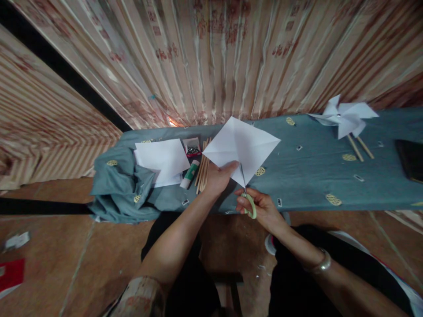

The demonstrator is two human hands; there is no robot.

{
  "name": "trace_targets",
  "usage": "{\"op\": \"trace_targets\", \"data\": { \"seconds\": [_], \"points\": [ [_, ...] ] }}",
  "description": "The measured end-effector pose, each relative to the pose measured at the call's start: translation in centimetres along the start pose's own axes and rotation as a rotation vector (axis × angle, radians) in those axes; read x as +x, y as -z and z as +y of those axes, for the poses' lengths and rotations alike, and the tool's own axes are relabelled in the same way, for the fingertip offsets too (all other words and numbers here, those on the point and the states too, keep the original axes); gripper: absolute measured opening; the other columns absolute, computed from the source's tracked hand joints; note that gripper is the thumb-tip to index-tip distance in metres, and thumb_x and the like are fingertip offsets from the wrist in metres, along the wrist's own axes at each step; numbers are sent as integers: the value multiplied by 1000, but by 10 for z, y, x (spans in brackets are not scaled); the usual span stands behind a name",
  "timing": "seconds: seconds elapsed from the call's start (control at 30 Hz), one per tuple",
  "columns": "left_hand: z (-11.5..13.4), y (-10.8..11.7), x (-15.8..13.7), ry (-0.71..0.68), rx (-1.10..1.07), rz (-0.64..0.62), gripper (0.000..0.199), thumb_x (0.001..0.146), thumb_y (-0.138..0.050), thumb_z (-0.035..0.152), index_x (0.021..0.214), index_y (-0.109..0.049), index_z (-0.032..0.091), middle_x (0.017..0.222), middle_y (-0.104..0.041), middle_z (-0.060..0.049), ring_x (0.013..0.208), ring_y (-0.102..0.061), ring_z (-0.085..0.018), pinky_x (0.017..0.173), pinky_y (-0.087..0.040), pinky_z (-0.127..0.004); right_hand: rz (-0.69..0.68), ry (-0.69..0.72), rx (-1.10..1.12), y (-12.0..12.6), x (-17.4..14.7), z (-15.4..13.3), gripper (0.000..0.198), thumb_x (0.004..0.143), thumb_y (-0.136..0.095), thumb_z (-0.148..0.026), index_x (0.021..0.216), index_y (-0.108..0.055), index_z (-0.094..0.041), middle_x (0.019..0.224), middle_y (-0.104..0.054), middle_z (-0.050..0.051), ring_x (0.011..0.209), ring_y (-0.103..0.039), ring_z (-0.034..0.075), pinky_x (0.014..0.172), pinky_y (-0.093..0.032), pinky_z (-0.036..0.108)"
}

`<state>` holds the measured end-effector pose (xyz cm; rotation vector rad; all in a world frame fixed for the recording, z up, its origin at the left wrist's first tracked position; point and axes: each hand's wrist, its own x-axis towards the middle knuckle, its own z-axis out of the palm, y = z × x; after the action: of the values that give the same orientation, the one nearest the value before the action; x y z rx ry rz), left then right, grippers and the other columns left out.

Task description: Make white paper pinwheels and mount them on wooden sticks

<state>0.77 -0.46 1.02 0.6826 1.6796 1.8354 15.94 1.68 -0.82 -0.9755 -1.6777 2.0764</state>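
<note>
A creased white square of paper (254,143) is held corner-down over the cloth. My left hand (220,177) grips its lower left edge, thumb lying on top and the other fingers hidden beneath. In my right hand (259,203) is a pair of scissors (251,207) with pale green handles. Their blades sit at the paper's near corner, pointing toward its middle. Left of the paper lie several wooden sticks (202,172), a green and white glue stick (190,174), a small box of dark metal bits (192,148) and a stack of white paper (163,158).
A blue-green cloth (307,176) covers the narrow table, bunched up at its left end. Paper pinwheels (350,115) with wooden sticks lie at the right, near a dark flat object (410,159). A patterned curtain (214,61) hangs directly behind.
</note>
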Motion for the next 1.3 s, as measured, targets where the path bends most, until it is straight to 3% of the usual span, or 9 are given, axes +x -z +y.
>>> {"op": "trace_targets", "data": {
  "seconds": [1.3],
  "points": [
    [-9, -3, -3, 63, -45, -44, 23, 64, -74, 27, 82, -64, 16, 74, -69, -5, 77, -66, -21, 68, -55, -31, 18, -2, -28, 3, 1, -7, 45, 60, -79, -58, 79, -66, -19, 58, -63, -1, 51, -56, 12, 50, -48, 26]
  ]
}}
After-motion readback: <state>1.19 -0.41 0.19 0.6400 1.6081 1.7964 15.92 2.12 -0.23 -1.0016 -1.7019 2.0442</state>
